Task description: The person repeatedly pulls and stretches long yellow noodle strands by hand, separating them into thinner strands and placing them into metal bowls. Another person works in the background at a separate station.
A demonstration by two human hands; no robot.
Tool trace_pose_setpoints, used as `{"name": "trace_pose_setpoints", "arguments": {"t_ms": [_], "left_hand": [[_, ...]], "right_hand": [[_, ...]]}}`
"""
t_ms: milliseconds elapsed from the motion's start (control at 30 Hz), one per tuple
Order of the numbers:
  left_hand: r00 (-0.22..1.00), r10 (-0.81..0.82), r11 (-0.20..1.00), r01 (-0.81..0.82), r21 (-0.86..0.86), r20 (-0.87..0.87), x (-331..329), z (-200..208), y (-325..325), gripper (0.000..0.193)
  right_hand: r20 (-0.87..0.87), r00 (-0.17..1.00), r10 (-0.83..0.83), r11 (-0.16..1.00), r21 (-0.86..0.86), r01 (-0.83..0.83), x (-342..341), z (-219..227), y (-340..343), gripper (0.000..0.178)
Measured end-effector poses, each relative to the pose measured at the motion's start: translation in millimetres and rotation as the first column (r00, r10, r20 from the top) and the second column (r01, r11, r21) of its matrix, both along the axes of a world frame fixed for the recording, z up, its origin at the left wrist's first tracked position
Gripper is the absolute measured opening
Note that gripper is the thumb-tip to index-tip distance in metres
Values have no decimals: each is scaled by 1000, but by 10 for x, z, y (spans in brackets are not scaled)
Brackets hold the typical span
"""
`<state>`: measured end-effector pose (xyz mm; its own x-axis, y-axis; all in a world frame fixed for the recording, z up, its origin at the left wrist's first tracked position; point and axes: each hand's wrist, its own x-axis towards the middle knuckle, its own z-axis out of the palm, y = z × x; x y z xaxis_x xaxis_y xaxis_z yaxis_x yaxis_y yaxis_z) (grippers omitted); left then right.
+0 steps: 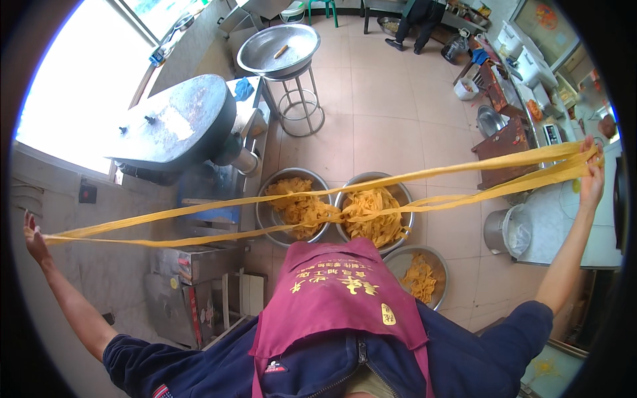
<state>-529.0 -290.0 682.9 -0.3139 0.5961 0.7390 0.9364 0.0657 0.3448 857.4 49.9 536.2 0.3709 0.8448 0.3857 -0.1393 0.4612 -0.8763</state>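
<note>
Both my arms are stretched wide, with long, flat yellow noodle strips (511, 178) drawn out between the hands. At the far left, my left hand (36, 240) is closed on the ends of the strips, its fingertips pointing up. On the far right, my right hand (591, 178) is closed round a thicker bundle, partly hidden by it. The strips sag over two steel basins heaped with yellow noodles: the left basin (264, 219) and the middle basin (406, 194). A third basin (440, 272), lower right, holds a smaller heap.
A large steel bowl (252, 54) with a small brown stick rests on a metal stand (298, 106). Machinery (176, 126) stands at left, by a window. At right are a cluttered counter (554, 229) and a bucket (494, 231). Another person (424, 20) stands at the back.
</note>
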Motion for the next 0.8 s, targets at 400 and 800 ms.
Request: {"name": "trace_pose_setpoints", "arguments": {"t_ms": [400, 800], "left_hand": [[617, -785, 485, 660, -574, 46, 4770, 189, 1524, 70], [305, -934, 355, 734, -579, -186, 7187, -452, 2265, 65]], "right_hand": [[493, 568, 659, 630, 51, -775, -2562, 550, -563, 80], [340, 504, 794, 539, -13, -842, -4387, 454, -901, 89]]}}
